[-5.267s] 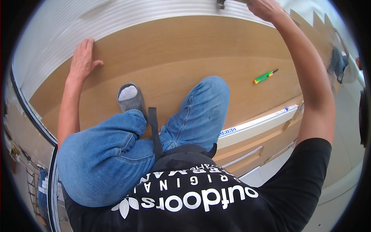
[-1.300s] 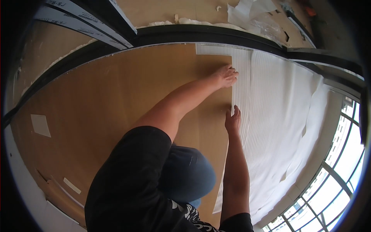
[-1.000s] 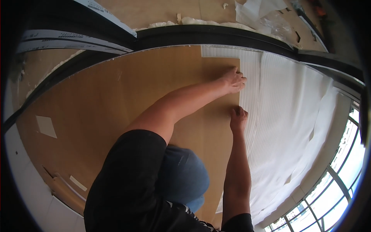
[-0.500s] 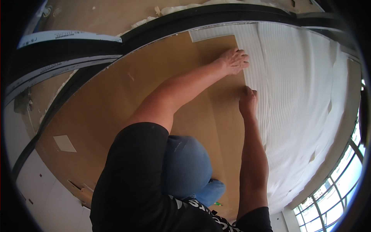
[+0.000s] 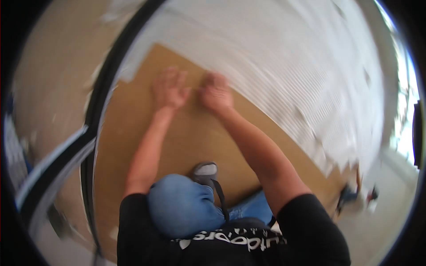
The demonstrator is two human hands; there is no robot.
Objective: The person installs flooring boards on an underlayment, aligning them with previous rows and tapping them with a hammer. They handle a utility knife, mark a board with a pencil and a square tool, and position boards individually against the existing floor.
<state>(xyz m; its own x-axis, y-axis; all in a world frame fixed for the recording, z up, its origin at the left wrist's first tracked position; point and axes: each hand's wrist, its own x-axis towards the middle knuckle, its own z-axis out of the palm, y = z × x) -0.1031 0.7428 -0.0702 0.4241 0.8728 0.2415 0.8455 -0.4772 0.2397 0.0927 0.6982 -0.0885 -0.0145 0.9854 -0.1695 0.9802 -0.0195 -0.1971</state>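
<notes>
Both my hands rest on the brown wood-look floor panels (image 5: pixel 146 119), near their far edge. My left hand (image 5: pixel 171 91) lies flat with its fingers spread. Just to its right, my right hand (image 5: pixel 216 94) is closed, fingers curled downward beside the border with the white ribbed foam underlay (image 5: pixel 306 88). What the right fingers hold, if anything, is hidden. Motion blur softens both hands. My bent knee (image 5: pixel 177 204) in blue jeans and a grey shoe (image 5: pixel 205 170) are on the panels below.
A dark metal frame rail (image 5: pixel 100 99) curves along the left, with another framed rail (image 5: pixel 57 166) joining it. Past it lies bare brownish floor (image 5: pixel 57 84). Another person (image 5: pixel 357 197) is at the lower right. Bright windows (image 5: pixel 401 95) line the far right.
The view has turned, so the panel edge now runs diagonally and the knee shows lower left. My left hand has come off the panel edge and flattened; both hands are now side by side.
</notes>
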